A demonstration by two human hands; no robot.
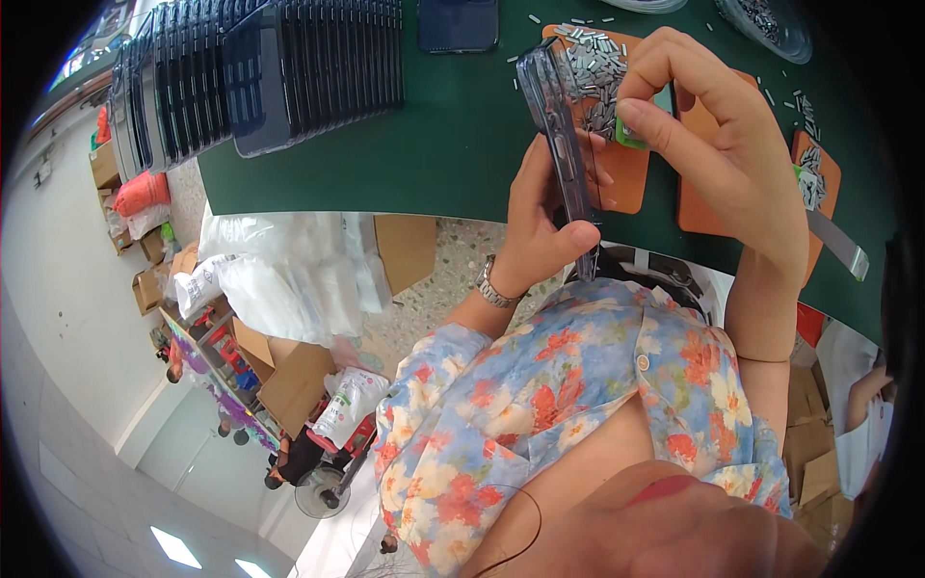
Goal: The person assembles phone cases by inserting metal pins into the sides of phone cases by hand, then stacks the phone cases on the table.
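Note:
My left hand (pixel 544 217) is closed round a clear phone case (pixel 564 140) with dark edges, held upright on its side above the green table. To its right, my right hand (pixel 718 135) pinches a small green-edged piece (pixel 631 132) between thumb and finger; the fingers hide much of it. A gap separates this piece from the case. Behind both hands, a pile of small silvery metal pieces (pixel 593 63) lies on an orange pad (pixel 626 183).
A long row of dark clear phone cases (pixel 260 77) stands at the far left, near a flat dark case (pixel 458 26). More orange pads (pixel 699 207), a metal blade-like strip (pixel 838 244) and a tub of small parts (pixel 771 29) are at the right. White bags (pixel 289 279) lie beyond the table edge.

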